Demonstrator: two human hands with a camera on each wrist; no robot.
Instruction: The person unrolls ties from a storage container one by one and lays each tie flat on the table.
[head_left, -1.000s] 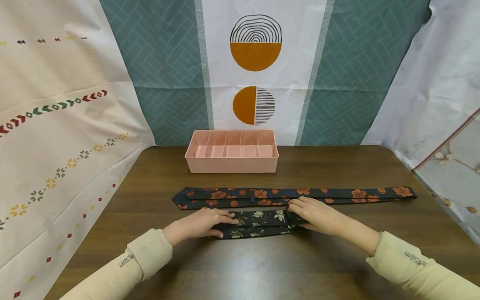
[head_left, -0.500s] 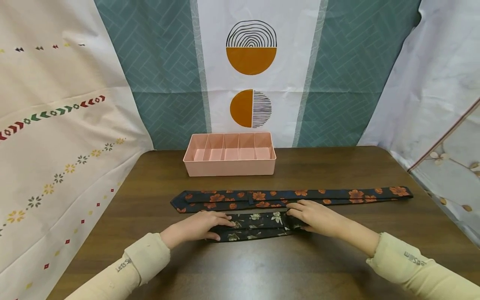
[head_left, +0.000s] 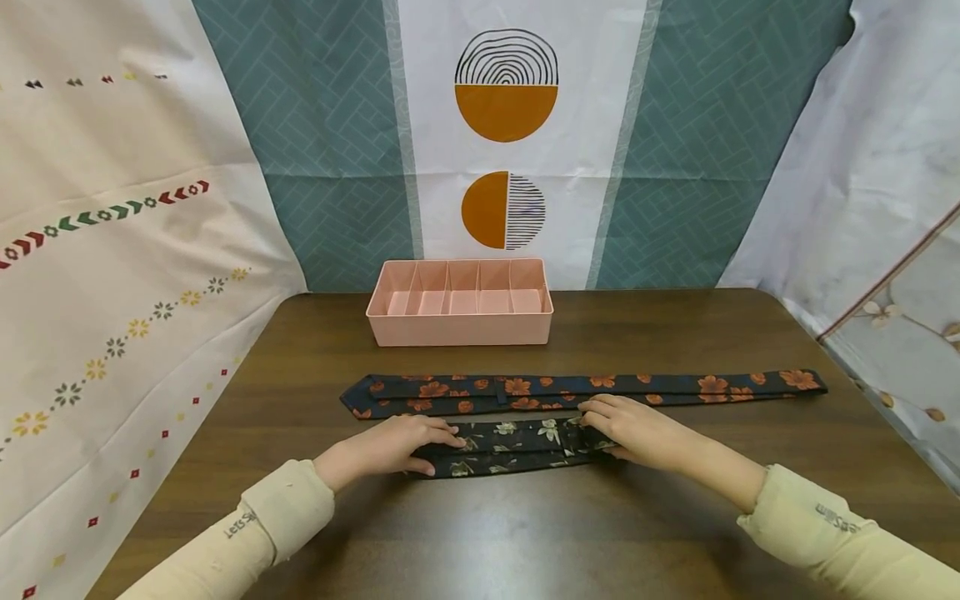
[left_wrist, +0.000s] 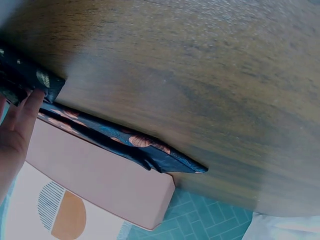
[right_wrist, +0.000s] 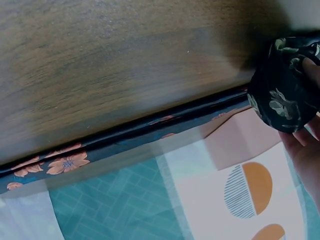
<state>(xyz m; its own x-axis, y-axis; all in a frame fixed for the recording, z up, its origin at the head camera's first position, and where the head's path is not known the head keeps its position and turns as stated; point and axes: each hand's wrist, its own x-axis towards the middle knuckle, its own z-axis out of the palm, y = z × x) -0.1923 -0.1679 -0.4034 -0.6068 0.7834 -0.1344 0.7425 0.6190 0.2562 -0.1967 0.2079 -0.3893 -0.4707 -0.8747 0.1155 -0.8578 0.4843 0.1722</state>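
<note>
A black necktie (head_left: 517,443) with pale flowers lies folded on the table in front of me. My left hand (head_left: 386,450) rests on its left end, fingers stretched over the cloth and thumb apart at the near edge. In the left wrist view, the fingertips touch the dark fabric. At the other end, my right hand (head_left: 637,433) pinches the necktie where it is bunched over. The right wrist view shows that rounded bundle (right_wrist: 280,97) between thumb and fingers. The part beneath each palm is hidden.
Just behind lies a navy necktie (head_left: 431,390) with orange flowers, stretched out lengthwise. A pink box (head_left: 461,330) with several compartments stands at the back of the brown table (head_left: 480,525). Fabric hangs behind and on both sides.
The hands have drawn slightly apart, the left leftward and the right rightward. More of the flower print shows by the right fingers. The view has shifted a little.
</note>
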